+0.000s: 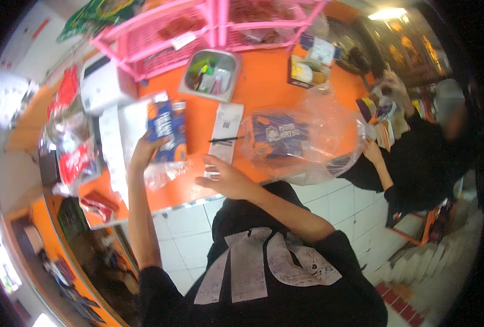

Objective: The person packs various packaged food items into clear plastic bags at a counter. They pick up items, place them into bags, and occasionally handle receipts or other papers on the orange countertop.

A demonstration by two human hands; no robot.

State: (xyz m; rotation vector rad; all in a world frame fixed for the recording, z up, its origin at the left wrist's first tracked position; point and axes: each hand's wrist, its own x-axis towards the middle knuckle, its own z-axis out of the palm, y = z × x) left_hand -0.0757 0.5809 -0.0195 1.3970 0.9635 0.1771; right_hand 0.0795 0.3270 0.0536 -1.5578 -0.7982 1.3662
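Observation:
My left hand [146, 151] grips the lower left side of a blue and orange printed food box [171, 131] above the left part of the orange table. My right hand [221, 178] is held in the air with its fingers apart, over the table's front edge, and holds nothing. Under its fingertips lies a long paper slip [227, 122] with a black pen [227, 139] across it. To the right, a second printed box [281, 135] lies in a clear plastic bag [328, 135]. Clear plastic and white paper are beneath the box in my left hand.
A steel tray [210, 75] of small items stands at the back, before pink plastic racks [156, 65]. A white machine [107, 88] is at the left. An opened food box [307, 73] is back right. A co-worker [422, 159] in black at the right has a hand by the clear bag.

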